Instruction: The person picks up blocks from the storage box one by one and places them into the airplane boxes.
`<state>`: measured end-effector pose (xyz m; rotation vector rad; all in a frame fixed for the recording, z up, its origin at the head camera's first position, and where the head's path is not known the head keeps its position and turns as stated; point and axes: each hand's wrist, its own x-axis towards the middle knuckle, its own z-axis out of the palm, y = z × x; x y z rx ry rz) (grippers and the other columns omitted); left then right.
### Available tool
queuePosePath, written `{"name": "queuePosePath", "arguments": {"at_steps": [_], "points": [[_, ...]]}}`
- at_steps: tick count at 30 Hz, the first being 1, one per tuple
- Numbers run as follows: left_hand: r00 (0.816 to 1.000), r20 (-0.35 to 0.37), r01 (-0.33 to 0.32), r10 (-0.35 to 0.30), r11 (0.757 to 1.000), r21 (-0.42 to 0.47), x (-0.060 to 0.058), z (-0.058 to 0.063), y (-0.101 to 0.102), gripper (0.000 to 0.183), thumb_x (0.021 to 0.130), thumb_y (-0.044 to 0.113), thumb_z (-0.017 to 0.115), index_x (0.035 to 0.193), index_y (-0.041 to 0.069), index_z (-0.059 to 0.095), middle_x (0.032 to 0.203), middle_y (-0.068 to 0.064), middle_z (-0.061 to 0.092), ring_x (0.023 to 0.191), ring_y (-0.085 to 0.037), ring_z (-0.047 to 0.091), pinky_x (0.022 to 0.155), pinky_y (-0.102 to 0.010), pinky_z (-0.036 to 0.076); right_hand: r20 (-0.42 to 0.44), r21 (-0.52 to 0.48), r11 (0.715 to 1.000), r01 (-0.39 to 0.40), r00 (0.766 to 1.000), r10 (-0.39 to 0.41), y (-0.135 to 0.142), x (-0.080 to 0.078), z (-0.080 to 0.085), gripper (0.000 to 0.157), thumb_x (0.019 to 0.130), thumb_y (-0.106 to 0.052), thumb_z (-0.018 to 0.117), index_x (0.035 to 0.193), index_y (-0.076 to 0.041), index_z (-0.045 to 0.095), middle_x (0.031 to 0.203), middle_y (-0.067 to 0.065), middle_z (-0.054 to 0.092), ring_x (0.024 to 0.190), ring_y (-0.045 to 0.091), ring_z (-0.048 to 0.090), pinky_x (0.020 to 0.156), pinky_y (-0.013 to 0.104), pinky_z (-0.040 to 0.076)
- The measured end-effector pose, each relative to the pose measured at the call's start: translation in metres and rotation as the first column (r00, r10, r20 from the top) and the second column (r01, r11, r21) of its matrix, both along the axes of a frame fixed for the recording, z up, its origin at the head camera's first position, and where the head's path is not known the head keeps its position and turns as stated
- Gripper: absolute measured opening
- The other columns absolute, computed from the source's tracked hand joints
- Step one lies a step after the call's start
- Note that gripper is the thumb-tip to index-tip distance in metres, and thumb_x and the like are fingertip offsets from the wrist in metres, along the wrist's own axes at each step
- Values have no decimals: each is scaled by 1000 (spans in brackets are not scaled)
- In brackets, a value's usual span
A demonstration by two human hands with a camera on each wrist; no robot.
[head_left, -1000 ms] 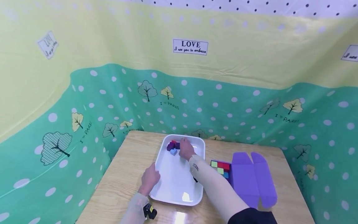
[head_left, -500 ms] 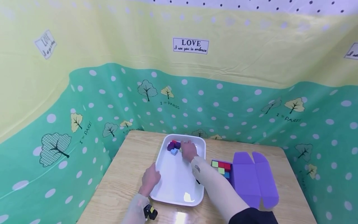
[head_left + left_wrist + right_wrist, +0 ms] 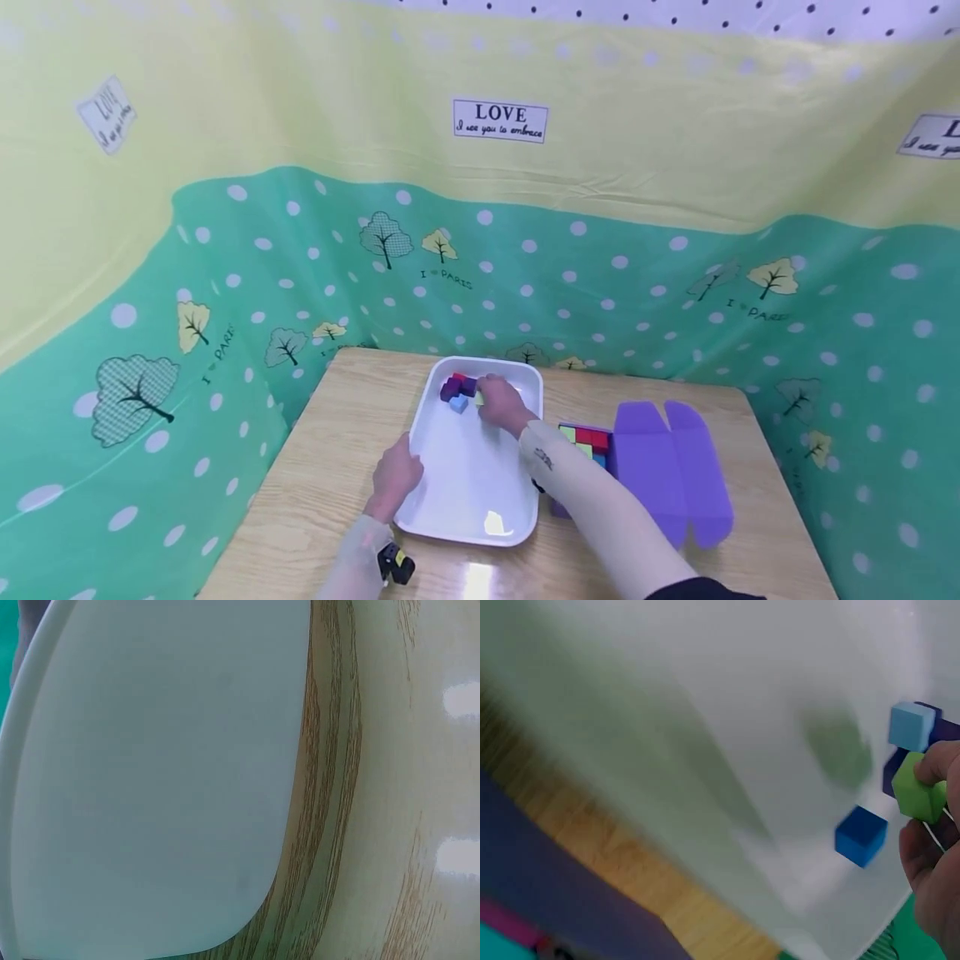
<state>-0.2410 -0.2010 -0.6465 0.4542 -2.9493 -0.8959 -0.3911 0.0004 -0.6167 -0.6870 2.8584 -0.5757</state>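
Observation:
A light green cube (image 3: pixel 913 784) is pinched between the thumb and fingers of my right hand (image 3: pixel 504 404), inside the far part of the white tray (image 3: pixel 465 500). Beside it sit a light blue cube (image 3: pixel 911 726), dark purple cubes (image 3: pixel 451 389) and a red cube (image 3: pixel 459 377). A darker blue cube (image 3: pixel 861 834) lies apart on the tray floor in the right wrist view; the right hand hides it from the head view. My left hand (image 3: pixel 396 477) grips the tray's left rim, and its fingers are out of sight in the left wrist view.
Right of the tray stands a purple box with its lid (image 3: pixel 652 467) folded open. Red, green and blue cubes (image 3: pixel 584 437) fill part of it, partly covered by my right forearm. Everything rests on a wooden table (image 3: pixel 315 467) before a patterned curtain (image 3: pixel 450 317).
My right hand has shifted slightly right and nearer within the tray, and the light green cube has come into sight at its fingers. The left hand keeps its place on the rim.

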Motion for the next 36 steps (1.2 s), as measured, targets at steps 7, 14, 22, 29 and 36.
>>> {"name": "queuePosePath", "arguments": {"at_steps": [7,14,22,29,36], "points": [[1000,23,-2,2,1000,-10,1,0,1,49,89,10,58,136,-3,48,115,-29,62,94,-45,63,72,-55,54,-8,-31,999,-30,1000,30,41,23,47,40,73,-5,77,112,-8,66,101,2,63,89,18,59,80,31,53],[998,66,22,-22,1000,3,0,4,5,47,90,8,55,134,-5,47,118,-29,60,98,-45,62,76,-55,53,-19,-70,997,18,1000,-19,101,49,78,43,73,-2,76,114,-5,65,103,4,64,87,18,59,75,30,54],[994,109,16,-18,1000,17,-5,11,1,52,92,9,53,140,-4,40,126,-31,55,102,-46,60,80,-56,51,-89,-148,989,14,996,-27,176,72,84,29,75,-7,77,101,-1,66,94,9,64,83,23,58,73,41,53],[992,121,25,-29,999,29,-6,10,-2,53,93,10,51,142,-4,38,128,-31,53,105,-47,58,83,-57,50,-103,-99,995,11,994,-21,213,82,71,32,77,-12,80,103,2,67,94,10,63,86,24,60,76,41,53],[993,114,36,-36,999,10,-6,6,-3,50,92,10,52,139,-4,41,122,-31,57,98,-45,62,76,-55,52,-85,-43,999,9,996,-12,226,92,63,34,76,-12,81,104,0,67,92,8,64,84,20,59,75,39,53]]}}
